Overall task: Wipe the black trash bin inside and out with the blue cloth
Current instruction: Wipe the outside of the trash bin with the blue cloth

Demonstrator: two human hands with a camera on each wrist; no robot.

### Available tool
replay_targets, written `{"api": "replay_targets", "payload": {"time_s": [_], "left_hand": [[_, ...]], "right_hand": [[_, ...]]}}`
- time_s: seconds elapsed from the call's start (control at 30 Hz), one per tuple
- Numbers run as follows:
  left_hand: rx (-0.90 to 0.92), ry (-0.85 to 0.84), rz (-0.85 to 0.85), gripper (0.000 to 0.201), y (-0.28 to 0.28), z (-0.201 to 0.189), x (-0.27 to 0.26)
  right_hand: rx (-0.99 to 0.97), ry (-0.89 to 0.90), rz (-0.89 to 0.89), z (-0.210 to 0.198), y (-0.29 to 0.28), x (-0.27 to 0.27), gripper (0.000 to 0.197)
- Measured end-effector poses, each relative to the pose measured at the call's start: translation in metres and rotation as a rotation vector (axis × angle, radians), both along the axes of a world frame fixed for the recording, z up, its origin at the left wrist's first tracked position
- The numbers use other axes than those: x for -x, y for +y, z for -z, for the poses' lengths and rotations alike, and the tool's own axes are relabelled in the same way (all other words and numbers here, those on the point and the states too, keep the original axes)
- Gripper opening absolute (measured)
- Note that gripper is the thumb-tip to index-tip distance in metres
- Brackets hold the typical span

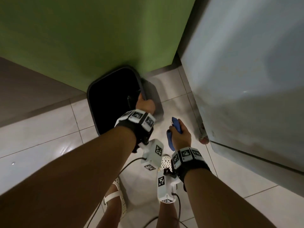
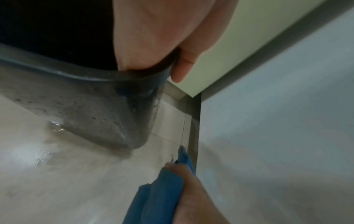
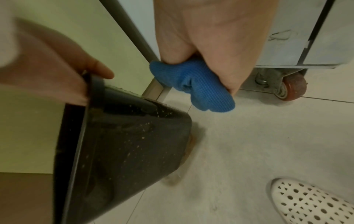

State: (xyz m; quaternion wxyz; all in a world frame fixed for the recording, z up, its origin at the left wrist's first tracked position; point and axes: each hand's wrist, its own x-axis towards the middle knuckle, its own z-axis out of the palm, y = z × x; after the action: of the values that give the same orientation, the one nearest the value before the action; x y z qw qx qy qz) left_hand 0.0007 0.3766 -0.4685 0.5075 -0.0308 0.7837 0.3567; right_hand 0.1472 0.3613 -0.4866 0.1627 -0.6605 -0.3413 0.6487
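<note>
The black trash bin (image 1: 111, 102) stands on the tiled floor by the green wall, its dark mouth facing up. My left hand (image 1: 145, 104) grips the bin's right rim, fingers inside and thumb (image 2: 182, 65) outside. The bin's outer wall (image 2: 95, 112) is speckled with dirt, also plain on the bin (image 3: 134, 148) in the right wrist view. My right hand (image 1: 180, 135) holds the bunched blue cloth (image 1: 171, 139) in a fist, to the right of the bin and not touching it. The cloth (image 3: 193, 84) sticks out below the curled fingers; the cloth (image 2: 162, 194) shows again low in the left wrist view.
A grey metal cabinet (image 1: 246, 71) on castor wheels (image 3: 287, 87) stands close on the right. The green wall (image 1: 82, 38) is behind the bin. My feet in white perforated sandals (image 1: 118, 199) stand on the pale tiles, with cables trailing beside them. A wet patch (image 2: 55, 128) lies by the bin's base.
</note>
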Motion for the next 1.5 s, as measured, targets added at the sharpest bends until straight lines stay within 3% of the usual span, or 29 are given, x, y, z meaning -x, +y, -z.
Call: {"api": "replay_targets", "payload": {"time_s": [0.1, 0.2, 0.27, 0.4, 0.53, 0.67, 0.73, 0.77, 0.87, 0.93, 1.03, 1.1, 1.23, 1.4, 1.5], "left_hand": [[-0.03, -0.093, -0.096, 0.068, -0.024, -0.002, 0.022], [-0.155, -0.245, -0.271, 0.047, -0.053, -0.002, 0.037], [-0.171, -0.342, -0.308, 0.039, -0.071, 0.006, 0.044], [-0.087, -0.381, -0.25, 0.068, -0.095, 0.032, 0.055], [-0.011, -0.35, -0.313, 0.074, -0.115, 0.051, 0.055], [0.049, -0.371, -0.246, 0.102, -0.143, 0.089, 0.062], [0.034, -0.36, -0.215, 0.09, -0.146, 0.079, 0.061], [0.039, -0.339, -0.17, 0.094, -0.145, 0.072, 0.061], [-0.027, -0.243, -0.051, 0.133, -0.152, 0.076, 0.061], [0.0, -0.244, -0.069, 0.127, -0.155, 0.09, 0.064], [0.043, -0.247, -0.107, 0.097, -0.153, 0.099, 0.064], [0.058, -0.215, -0.098, 0.101, -0.158, 0.105, 0.063], [0.104, -0.168, -0.035, 0.134, -0.16, 0.107, 0.063], [0.154, -0.158, -0.07, 0.131, -0.147, 0.082, 0.059], [0.187, -0.133, -0.07, 0.131, -0.145, 0.076, 0.059]], "right_hand": [[-0.015, 0.077, 0.052, -0.003, -0.004, 0.008, 0.022], [-0.035, 0.028, 0.037, -0.002, -0.009, 0.019, 0.024], [-0.099, -0.037, -0.036, -0.004, -0.011, 0.029, 0.041], [-0.46, -0.304, -0.495, -0.006, -0.023, 0.052, 0.055], [-0.584, -0.225, -0.669, 0.003, -0.055, 0.079, 0.05], [-0.619, -0.229, -0.879, 0.027, -0.084, 0.104, 0.049], [-0.721, -0.389, -1.017, 0.04, -0.098, 0.115, 0.056], [-0.757, -0.483, -1.07, 0.044, -0.103, 0.119, 0.058], [-0.846, -0.657, -1.155, 0.049, -0.107, 0.122, 0.057], [-0.915, -0.684, -1.227, 0.053, -0.105, 0.12, 0.058], [-0.941, -0.653, -1.332, 0.06, -0.104, 0.117, 0.071], [-0.932, -0.633, -1.358, 0.062, -0.103, 0.116, 0.075], [-0.908, -0.672, -1.34, 0.067, -0.076, 0.101, 0.057], [-0.863, -0.843, -1.23, 0.079, -0.019, 0.06, 0.067], [-0.782, -0.843, -1.169, 0.073, 0.006, 0.052, 0.066]]}}
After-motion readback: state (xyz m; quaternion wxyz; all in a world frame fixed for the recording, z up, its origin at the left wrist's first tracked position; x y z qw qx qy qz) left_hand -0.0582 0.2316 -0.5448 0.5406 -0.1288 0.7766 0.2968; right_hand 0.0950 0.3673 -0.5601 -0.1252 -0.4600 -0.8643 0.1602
